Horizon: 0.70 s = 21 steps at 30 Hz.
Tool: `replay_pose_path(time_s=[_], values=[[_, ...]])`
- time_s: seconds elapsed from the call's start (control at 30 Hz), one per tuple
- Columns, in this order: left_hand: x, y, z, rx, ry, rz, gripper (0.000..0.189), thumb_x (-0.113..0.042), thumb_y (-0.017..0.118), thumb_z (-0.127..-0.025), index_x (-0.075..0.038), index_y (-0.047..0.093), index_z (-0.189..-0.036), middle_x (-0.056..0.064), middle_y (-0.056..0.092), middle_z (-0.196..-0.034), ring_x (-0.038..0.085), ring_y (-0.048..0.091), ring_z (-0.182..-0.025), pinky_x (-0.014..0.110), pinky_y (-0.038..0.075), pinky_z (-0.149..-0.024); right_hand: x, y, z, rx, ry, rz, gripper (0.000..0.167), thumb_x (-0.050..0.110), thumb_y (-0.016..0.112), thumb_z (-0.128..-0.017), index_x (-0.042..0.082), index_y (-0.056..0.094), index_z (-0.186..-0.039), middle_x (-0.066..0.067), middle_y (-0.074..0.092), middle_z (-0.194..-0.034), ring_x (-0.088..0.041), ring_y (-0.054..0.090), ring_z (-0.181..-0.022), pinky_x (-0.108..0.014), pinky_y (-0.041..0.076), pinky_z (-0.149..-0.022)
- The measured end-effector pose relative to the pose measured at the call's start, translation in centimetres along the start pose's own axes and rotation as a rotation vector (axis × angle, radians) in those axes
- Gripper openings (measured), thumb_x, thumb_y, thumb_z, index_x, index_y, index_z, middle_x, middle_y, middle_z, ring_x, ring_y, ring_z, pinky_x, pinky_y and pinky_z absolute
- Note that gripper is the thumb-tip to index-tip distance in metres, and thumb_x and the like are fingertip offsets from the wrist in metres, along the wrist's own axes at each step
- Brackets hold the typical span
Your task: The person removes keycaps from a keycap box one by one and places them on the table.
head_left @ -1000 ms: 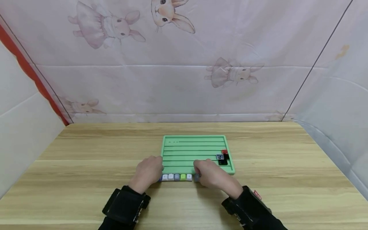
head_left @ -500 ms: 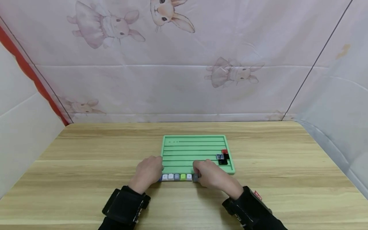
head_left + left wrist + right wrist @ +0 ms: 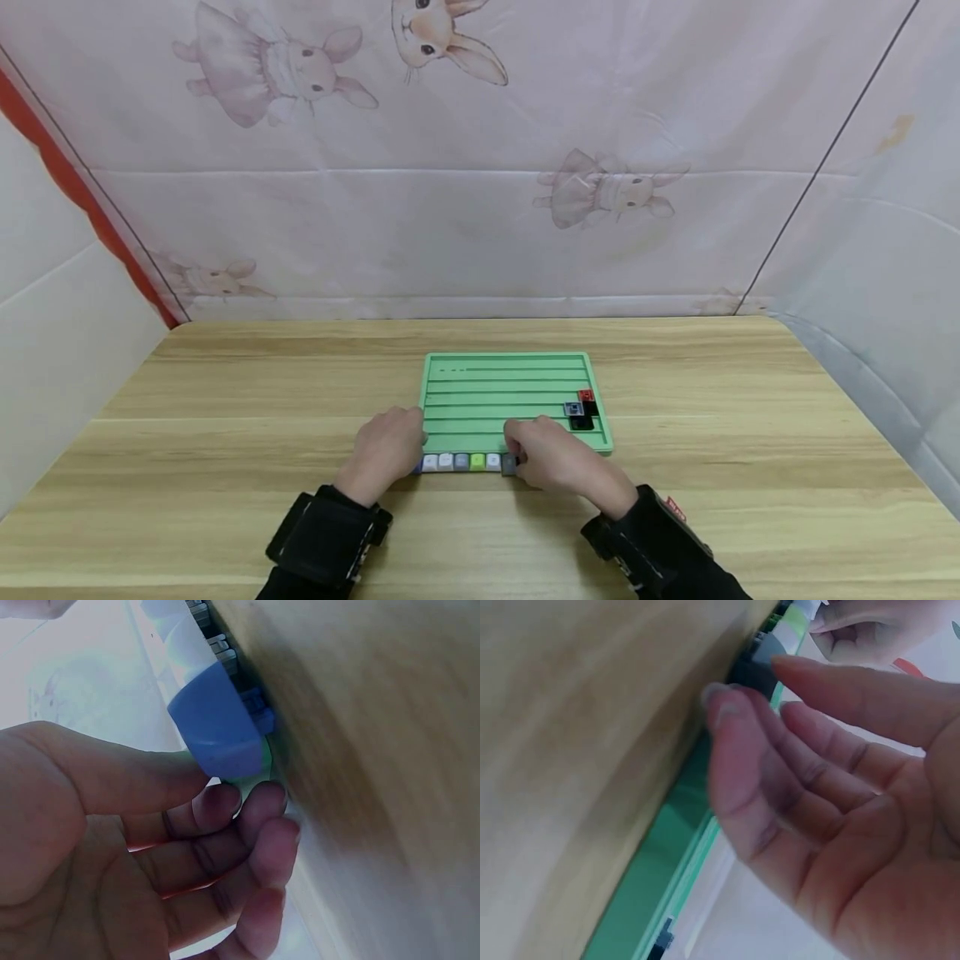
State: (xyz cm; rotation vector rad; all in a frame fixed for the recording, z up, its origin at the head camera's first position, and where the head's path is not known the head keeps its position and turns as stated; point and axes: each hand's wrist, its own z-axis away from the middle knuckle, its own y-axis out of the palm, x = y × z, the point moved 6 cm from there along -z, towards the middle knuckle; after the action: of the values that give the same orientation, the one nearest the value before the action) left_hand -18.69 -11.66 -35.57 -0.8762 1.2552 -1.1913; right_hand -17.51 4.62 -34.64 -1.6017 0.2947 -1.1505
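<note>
A row of small keycaps (image 3: 462, 462), white, grey and lime green, lies along the front edge of a green ridged tray (image 3: 495, 379). At its left end my left hand (image 3: 390, 446) holds a blue keycap (image 3: 217, 724), thumb tip and bent index finger at its end; the other fingers curl below. My right hand (image 3: 551, 450) pinches a dark grey keycap (image 3: 756, 673) at the right end, thumb on one side and fingertips on the other. This keycap sits right up against the white one beside it. Clip-like parts show under the caps in the left wrist view.
Towards the tray's right side lie a red piece (image 3: 586, 396), a grey-blue piece (image 3: 573, 409) and black pieces (image 3: 581, 423). The wooden table (image 3: 262, 400) reaches back to a rabbit-print cloth (image 3: 450, 242). Pale cloth hangs at both sides.
The dark grey keycap has slid slightly left with my right hand, and the gap between it and the white keycap has closed. My left hand has stayed in place.
</note>
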Motion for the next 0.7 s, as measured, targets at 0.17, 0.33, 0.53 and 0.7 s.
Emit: replay_pose_path(time_s=[0.17,0.33,0.53,0.7], values=[[0.0,0.0,0.0,0.001,0.005,-0.001,0.008,-0.004,0.058,-0.086,0.0,0.058,-0.079,0.005,0.048,-0.062,0.017,0.043,-0.054,0.025,0.035,-0.045,-0.6,-0.6,0.3,-0.014,0.05,0.014,0.02,-0.01,0.061,-0.071,0.007,0.05,-0.072,0.001,0.045,-0.063,-0.013,0.039,-0.057,-0.024,0.033,-0.052],[-0.1,0.0,0.0,0.012,0.0,-0.003,0.007,-0.005,0.058,-0.087,0.0,0.059,-0.081,0.005,0.048,-0.064,0.017,0.044,-0.055,0.026,0.036,-0.045,-1.3,-1.9,0.6,-0.085,0.122,0.005,0.017,-0.008,0.06,-0.073,0.007,0.051,-0.072,-0.001,0.049,-0.066,-0.015,0.042,-0.06,-0.027,0.036,-0.055],[-0.1,0.0,0.0,0.012,-0.001,-0.002,0.007,-0.005,0.058,-0.087,0.0,0.059,-0.082,0.006,0.049,-0.064,0.017,0.045,-0.055,0.026,0.036,-0.046,-2.3,-3.6,0.8,-0.168,0.202,0.005,0.014,-0.004,0.063,-0.077,0.005,0.054,-0.072,-0.001,0.05,-0.066,-0.015,0.045,-0.06,-0.027,0.039,-0.054],[0.0,0.0,0.1,0.01,0.0,0.005,0.007,-0.005,0.058,-0.087,0.0,0.059,-0.082,0.006,0.048,-0.064,0.017,0.045,-0.055,0.026,0.036,-0.046,-3.3,-5.0,1.3,-0.233,0.244,0.008,0.008,-0.003,0.061,-0.078,0.003,0.057,-0.075,-0.004,0.054,-0.069,-0.016,0.048,-0.061,-0.028,0.041,-0.055]])
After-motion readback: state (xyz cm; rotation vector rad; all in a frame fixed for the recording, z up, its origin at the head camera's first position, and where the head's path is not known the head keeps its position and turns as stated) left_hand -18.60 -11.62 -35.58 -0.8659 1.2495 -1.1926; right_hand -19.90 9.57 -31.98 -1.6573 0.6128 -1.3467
